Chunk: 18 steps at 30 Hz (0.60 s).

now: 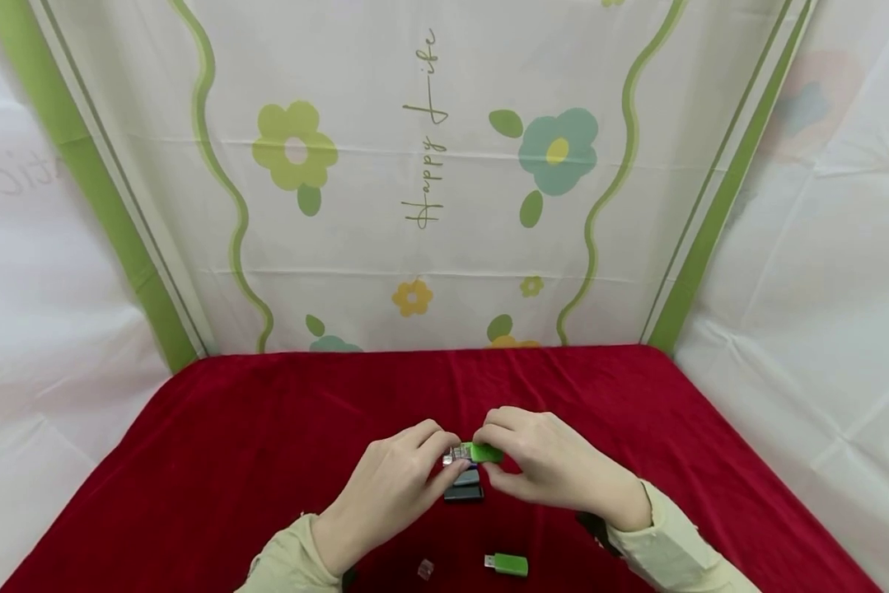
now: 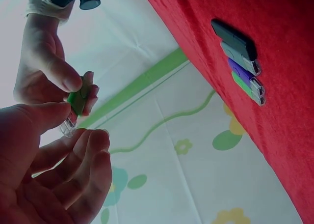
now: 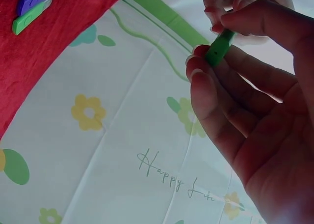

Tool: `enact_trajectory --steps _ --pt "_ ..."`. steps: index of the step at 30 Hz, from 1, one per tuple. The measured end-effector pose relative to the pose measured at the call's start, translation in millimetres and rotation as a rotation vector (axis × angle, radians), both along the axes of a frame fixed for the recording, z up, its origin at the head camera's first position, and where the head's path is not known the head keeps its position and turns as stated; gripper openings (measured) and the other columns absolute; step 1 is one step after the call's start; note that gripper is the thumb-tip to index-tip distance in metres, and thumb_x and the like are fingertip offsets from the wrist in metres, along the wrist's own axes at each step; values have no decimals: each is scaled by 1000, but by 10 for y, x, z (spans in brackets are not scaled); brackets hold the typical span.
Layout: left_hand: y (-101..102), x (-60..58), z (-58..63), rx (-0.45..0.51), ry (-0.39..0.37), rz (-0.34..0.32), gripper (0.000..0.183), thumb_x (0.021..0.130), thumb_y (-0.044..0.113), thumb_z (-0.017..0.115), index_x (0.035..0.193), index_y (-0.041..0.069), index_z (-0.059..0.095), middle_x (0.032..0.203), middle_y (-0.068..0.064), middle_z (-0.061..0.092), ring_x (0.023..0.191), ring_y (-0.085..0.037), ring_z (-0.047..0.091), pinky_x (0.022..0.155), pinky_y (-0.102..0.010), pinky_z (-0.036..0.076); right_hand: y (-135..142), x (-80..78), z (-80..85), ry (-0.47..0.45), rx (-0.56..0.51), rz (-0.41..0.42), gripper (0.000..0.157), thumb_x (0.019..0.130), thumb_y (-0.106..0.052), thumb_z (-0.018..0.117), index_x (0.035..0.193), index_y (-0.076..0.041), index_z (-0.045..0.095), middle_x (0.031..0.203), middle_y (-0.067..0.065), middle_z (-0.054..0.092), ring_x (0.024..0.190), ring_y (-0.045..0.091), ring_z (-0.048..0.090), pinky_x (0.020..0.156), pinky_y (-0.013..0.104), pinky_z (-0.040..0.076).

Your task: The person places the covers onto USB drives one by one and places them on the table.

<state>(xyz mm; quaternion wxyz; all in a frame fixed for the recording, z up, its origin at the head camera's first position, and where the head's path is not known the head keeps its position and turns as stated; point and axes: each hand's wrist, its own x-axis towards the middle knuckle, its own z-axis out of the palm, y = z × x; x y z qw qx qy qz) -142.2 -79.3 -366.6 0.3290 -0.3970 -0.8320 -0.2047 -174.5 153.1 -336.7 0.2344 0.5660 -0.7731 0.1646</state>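
Note:
Both hands meet over the table on one green USB stick [image 1: 488,453]. My right hand [image 1: 544,457] pinches its green body between thumb and fingers. At the plug end, my left hand [image 1: 392,473] pinches the clear cap [image 2: 67,128], which sits over the metal connector. Below the hands lies a row of USB sticks: a black one [image 2: 234,39], a grey one [image 2: 237,56], a purple one [image 2: 240,69] and another green one [image 2: 244,84]. In the head view the fingers partly hide this row.
Closer to the body, a further green USB stick [image 1: 511,564] lies with its metal plug bare. Left of it is a loose clear cap [image 1: 425,569]. A red cloth [image 1: 303,420] covers the table, and white printed curtains [image 1: 370,214] stand around its back and sides.

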Motion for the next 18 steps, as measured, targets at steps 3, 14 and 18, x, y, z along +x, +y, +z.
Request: enact_trajectory --steps 3,14,18 --pt "-1 -11 8 6 6 -1 17 85 20 79 95 10 68 85 6 58 61 -1 44 51 -9 37 -5 -2 17 -3 -9 -3 24 74 -2 72 94 -12 64 89 -7 54 68 1 46 59 8 39" --pt "-10 -17 -14 -10 13 -11 19 86 20 78 98 9 68 88 4 59 62 -1 44 52 -9 37 2 6 26 -54 -14 -2 26 79 -2 75 101 -12 67 98 -5 56 76 4 53 66 11 45" --pt "-17 -18 -18 -10 30 -13 19 87 18 77 100 8 68 90 3 60 63 -1 46 53 -8 38 -1 10 32 -72 -19 6 26 79 -1 76 102 -10 67 98 -4 56 78 8 55 69 12 45"
